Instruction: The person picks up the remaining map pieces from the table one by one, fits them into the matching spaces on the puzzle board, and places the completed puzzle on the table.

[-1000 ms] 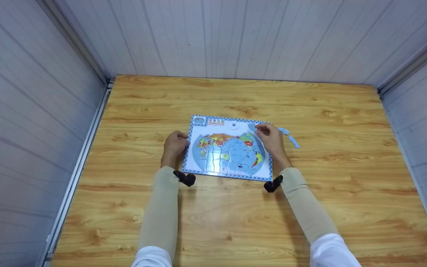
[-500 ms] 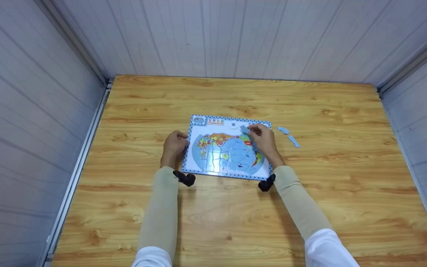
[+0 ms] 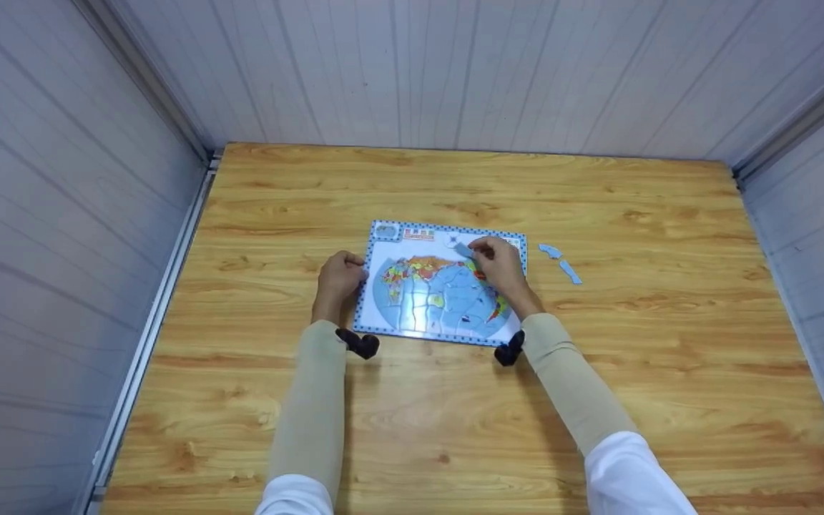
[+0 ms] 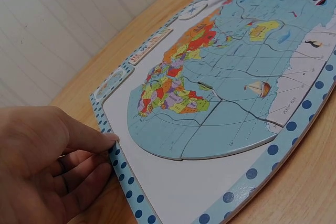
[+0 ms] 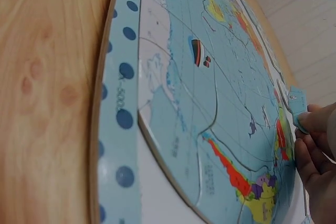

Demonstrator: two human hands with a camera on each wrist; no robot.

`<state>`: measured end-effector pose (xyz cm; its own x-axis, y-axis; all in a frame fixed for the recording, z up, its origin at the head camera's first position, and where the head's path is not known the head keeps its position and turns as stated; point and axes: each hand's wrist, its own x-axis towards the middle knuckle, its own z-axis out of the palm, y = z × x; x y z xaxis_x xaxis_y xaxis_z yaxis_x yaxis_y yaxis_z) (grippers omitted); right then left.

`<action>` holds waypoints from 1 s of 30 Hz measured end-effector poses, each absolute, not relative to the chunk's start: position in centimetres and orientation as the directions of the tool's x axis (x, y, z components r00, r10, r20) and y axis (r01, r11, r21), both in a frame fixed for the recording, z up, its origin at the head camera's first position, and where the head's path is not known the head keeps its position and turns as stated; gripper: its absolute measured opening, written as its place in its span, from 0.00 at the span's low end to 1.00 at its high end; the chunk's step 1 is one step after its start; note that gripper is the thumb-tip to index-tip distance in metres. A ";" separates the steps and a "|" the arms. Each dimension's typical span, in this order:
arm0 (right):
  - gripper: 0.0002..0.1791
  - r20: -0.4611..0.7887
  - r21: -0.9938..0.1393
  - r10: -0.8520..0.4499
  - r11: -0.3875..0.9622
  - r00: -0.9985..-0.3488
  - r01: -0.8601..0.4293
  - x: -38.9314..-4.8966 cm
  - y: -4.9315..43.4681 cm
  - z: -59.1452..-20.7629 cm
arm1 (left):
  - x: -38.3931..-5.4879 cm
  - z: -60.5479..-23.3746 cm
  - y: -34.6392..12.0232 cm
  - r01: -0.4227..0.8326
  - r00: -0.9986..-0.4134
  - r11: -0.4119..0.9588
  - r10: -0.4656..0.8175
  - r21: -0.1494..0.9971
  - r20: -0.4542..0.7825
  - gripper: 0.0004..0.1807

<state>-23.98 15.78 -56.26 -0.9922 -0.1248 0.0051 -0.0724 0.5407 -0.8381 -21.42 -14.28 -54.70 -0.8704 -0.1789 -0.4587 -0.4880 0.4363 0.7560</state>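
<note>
A world map puzzle board with a blue dotted border lies on the table, its oval mostly filled with map pieces. At its left edge my left hand holds the border, thumb on top and the other fingers curled beside the edge. My right hand pinches a light blue puzzle piece between thumb and fingers. That piece is over the upper part of the board, close to the map's top rim and near the compass piece. In the right wrist view, the fingers cover part of it.
Two loose blue pieces, a curved one and a narrow one, lie on the wooden table right of the board. Pale panel walls stand behind and on both sides.
My right hand has moved left with the blue piece, from the board's upper right corner toward the compass piece. The left hand stays at the left edge.
</note>
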 end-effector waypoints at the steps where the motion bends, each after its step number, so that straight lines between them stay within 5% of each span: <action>1: 0.10 0.002 -0.836 -0.127 0.543 -0.992 -0.071 -24.0 15.7 -56.3 | -21.4 -54.7 -14.3 -0.486 -0.872 0.439 -0.179 0.756 -0.456 0.13; 30: 0.10 0.028 -0.806 -0.175 0.578 -0.984 -0.126 -24.9 14.8 -56.5 | -21.9 -54.7 -14.2 -0.547 -0.834 0.406 -0.191 0.732 -0.517 0.12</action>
